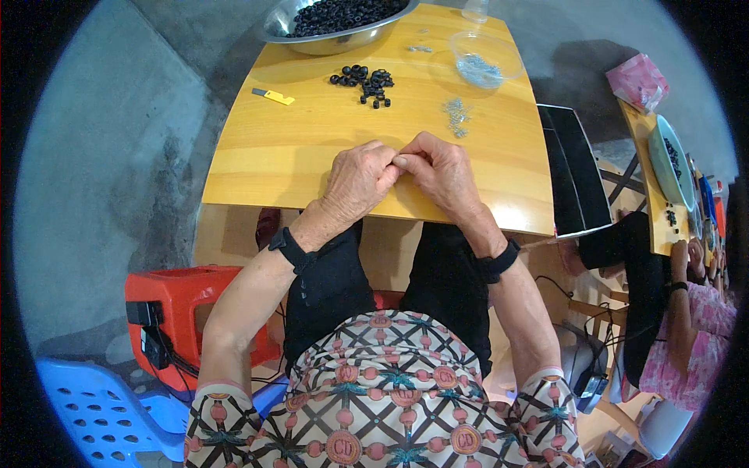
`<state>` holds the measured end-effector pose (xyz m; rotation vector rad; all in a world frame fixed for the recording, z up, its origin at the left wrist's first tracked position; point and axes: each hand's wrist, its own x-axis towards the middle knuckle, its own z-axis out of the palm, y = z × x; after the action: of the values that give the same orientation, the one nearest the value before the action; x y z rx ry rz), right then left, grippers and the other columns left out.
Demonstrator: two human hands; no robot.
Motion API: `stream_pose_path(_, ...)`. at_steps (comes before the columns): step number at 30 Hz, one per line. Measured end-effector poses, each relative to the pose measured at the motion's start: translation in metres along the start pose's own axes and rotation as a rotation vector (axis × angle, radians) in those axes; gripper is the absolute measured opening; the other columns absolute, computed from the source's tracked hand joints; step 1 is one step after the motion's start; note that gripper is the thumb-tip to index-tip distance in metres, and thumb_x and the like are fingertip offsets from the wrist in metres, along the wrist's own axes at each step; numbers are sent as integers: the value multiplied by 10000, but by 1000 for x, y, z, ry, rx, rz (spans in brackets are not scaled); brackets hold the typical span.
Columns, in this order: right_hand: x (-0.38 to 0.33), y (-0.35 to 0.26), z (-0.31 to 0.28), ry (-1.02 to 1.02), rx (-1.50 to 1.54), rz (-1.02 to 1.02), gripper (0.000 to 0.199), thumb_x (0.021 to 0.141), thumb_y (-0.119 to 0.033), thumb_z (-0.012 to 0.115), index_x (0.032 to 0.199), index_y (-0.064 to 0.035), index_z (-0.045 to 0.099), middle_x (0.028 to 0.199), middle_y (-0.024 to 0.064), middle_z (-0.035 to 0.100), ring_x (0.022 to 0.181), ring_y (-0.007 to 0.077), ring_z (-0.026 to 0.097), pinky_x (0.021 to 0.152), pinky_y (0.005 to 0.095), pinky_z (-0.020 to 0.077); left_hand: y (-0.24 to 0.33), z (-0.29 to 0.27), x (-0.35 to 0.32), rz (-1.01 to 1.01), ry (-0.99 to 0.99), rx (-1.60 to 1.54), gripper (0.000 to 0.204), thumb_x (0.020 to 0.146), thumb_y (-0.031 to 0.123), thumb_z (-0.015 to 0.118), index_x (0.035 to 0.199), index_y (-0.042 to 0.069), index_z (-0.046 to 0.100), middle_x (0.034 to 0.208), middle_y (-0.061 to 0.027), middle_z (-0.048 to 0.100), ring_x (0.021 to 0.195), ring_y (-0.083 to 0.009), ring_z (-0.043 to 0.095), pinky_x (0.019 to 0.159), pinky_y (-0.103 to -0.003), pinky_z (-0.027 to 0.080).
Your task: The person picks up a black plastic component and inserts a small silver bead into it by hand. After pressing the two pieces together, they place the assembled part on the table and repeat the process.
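Over the near part of the wooden table (273, 160), my left hand (361, 178) and my right hand (441, 175) meet, fingertips pinched together. Whatever lies between the fingers is too small or hidden to make out. Beyond them is a loose heap of small black ring-like parts (367, 79). A scatter of small silvery metal pieces (456, 117) lies just past my right hand. Farther off, a clear plastic bowl (511, 64) holds more of these metal pieces.
A metal basin (320, 45) full of black parts stands at the far edge. A yellow cutter (275, 97) lies at the left. An open black box (573, 171) adjoins the table's right side. A red stool (175, 292) is at lower left; another person (690, 335) sits at right.
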<state>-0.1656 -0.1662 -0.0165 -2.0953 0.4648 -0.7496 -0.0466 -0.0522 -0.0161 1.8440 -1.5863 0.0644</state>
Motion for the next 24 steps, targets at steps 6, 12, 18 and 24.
stream_pose_path(6, -2, 9, 4, -13, 89, -2, 128, 771, -139, 711, 760, -30, 646, 659, 121, 649, 581, 217, 634, 552, 314, 492, 0, 0, 0, -28, 33, -76, 118, 777, 127, 624, 794, 10, 615, 681, -145, 549, 639, -328, 576, 569, -415, 454)
stream_pose_path(12, 1, 6, 3, -28, 114, 79, 128, 770, -133, 712, 753, -26, 643, 659, 119, 649, 570, 217, 632, 548, 309, 488, -4, 3, 1, -137, 27, -138, 123, 765, 151, 663, 784, 32, 640, 650, -129, 543, 605, -301, 572, 540, -399, 448)
stream_pose_path(18, 3, 2, 4, -2, 26, 10, 123, 774, -131, 706, 756, -27, 642, 662, 129, 645, 575, 213, 633, 543, 305, 482, -3, 2, 0, -165, 67, -167, 120, 747, 146, 682, 772, 34, 649, 651, -122, 555, 595, -278, 579, 538, -375, 456)
stream_pose_path(24, 3, 5, 9, -8, 72, 37, 111, 779, -130, 697, 759, -35, 643, 663, 130, 639, 578, 209, 630, 547, 307, 480, 1, 0, 1, -234, 105, -214, 107, 722, 115, 692, 777, 33, 651, 663, -116, 572, 608, -278, 591, 546, -362, 470)
